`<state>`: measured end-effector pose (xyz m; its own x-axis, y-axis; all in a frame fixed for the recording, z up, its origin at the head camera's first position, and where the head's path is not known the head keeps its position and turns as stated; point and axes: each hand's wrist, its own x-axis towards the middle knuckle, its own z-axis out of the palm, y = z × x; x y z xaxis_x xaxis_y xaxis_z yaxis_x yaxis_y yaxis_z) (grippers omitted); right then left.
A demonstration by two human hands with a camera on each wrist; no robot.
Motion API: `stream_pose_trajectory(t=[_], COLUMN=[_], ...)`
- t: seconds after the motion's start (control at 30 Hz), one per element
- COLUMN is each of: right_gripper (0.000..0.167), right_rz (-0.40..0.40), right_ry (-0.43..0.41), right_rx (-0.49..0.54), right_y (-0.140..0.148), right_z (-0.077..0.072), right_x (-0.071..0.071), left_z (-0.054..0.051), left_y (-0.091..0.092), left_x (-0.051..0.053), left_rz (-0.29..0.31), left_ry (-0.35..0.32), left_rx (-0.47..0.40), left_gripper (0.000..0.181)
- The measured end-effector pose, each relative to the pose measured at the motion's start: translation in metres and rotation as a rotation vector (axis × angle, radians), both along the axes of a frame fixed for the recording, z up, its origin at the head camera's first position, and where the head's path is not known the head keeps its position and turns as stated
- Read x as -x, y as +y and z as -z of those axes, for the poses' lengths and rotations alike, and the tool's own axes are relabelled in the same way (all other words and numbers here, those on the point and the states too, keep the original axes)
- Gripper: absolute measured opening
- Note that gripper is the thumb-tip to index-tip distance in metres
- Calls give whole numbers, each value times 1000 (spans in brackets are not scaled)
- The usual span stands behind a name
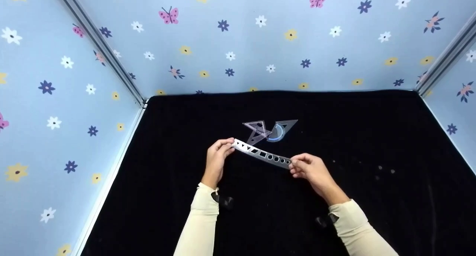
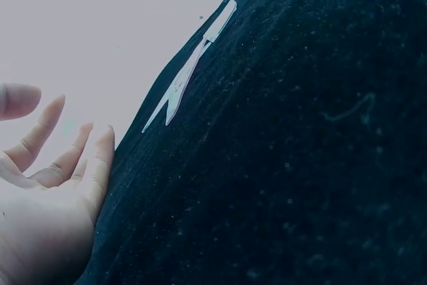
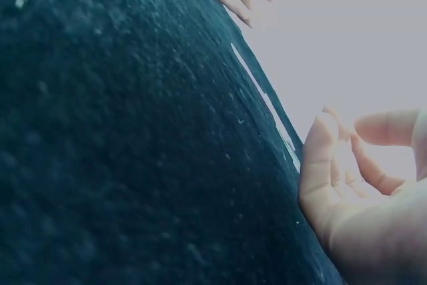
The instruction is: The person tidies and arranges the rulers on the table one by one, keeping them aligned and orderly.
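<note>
With the left hand (image 1: 217, 157) pinching the ruler (image 1: 258, 153) by its left end and the right hand (image 1: 309, 171) its right, nearer than the protractor (image 1: 277, 133), keep the 2 grips light and even, lest it bow.

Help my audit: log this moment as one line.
left grip: holds ruler, one end | right grip: holds opposite end | beyond: set squares, protractor
</note>
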<state>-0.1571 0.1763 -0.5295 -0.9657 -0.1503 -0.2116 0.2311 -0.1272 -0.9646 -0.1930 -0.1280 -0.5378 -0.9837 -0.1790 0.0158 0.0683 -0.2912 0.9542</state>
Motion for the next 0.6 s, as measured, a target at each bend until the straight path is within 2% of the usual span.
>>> stream_pose_trajectory(t=[0.3, 0.6], right_gripper=[24, 22], right_rz=[-131, -196], right_ry=[52, 52], right_rx=[-42, -68], right_y=[-4, -11], right_z=[4, 4], right_x=[-11, -15], left_z=[4, 5], left_y=[-4, -10], left_x=[0, 2], left_rz=[2, 0], left_ry=[-13, -27], left_rx=[-21, -14], left_gripper=[22, 27])
